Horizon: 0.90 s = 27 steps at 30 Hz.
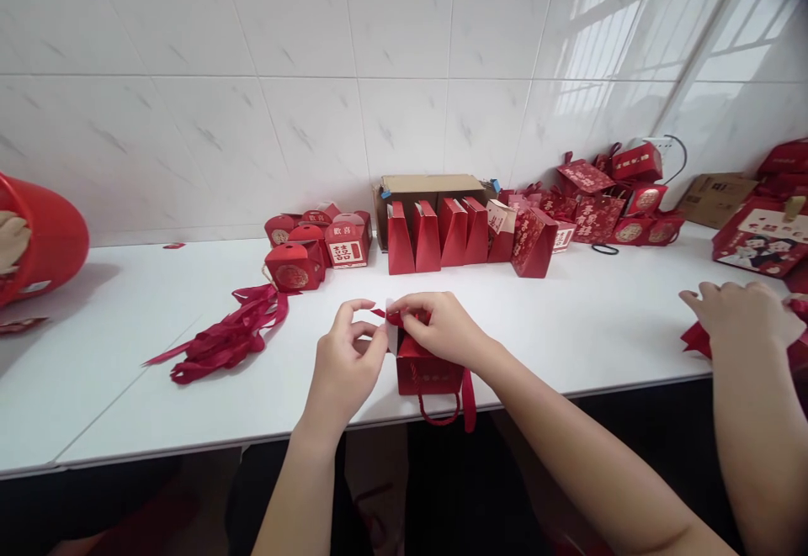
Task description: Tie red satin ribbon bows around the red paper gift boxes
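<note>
Both hands work at the top of a small red gift box [424, 373] that stands upright near the front edge of the white table [568, 329], at about 6 o'clock in the view. The left hand [346, 362] has its thumb and forefinger pinched together on the end of a dark red ribbon [392, 317] at the box's top, the grip closed on that ribbon. The right hand [442, 326] lies over the top of the box, its fingers curled down on the ribbon's knot, so its grip is likewise clamped on the ribbon. A red cord handle [440, 412] and a ribbon tail hang from the box over the table's edge.

At 9 o'clock from the box lies a loose pile of red ribbons [228, 337]. At 11 o'clock stands a cluster of finished red boxes [316, 246]. At 12 o'clock a row of folded red box blanks [454, 236] leans in front of a brown cardboard carton [429, 183] against the tiled wall. At 1 o'clock is a heap of more red boxes [606, 203]. At the far left, 9 o'clock, sits a red bucket [44, 240]. At 3 o'clock another person's hand [738, 312] rests on red pieces at the table's right end.
</note>
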Motion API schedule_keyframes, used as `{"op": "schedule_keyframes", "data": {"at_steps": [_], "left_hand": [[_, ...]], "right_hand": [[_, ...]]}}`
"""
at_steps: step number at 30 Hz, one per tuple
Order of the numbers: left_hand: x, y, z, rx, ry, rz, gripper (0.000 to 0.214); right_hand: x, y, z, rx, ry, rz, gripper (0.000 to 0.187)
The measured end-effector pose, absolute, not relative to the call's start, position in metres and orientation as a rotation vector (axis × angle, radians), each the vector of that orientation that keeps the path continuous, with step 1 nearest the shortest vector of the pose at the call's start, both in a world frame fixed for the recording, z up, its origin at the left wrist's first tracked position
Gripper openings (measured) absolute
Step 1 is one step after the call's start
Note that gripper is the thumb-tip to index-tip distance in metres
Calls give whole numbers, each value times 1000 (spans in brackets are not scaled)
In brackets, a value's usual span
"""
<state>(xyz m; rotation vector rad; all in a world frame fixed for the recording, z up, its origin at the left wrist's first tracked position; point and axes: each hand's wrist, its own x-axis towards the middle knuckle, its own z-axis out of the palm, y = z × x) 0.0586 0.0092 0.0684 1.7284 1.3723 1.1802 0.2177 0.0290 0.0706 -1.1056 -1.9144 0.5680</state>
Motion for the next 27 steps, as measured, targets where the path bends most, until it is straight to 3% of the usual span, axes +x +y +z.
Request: {"op": "schedule_keyframes", "data": {"at_steps": [5,10,15,17,19,23,27], "left_hand": [[65,16,65,1656,1239,1191,25],[63,26,60,1741,1289,1216,23],[11,43,60,1704,2102,1056,16],[-14,49,60,1655,2379,941,14],[-26,53,57,1655,2475,1066,17],[0,54,52,1748,2010,1498,21],[54,43,52,1719,1272,1271,27]], "right_hand": [[218,28,72,-1171,-1927,508,15],[223,24,75,-1182,-1890,438,18],[257,6,72,-1201,-1536,256,24],[275,-4,64,-1273,-1414,286,26],[288,-12,52,-1349,-1364,418,29],[292,-15,28,-1352,-1379,787,36],[280,-5,20,-1271,-1362,1007,37]]}}
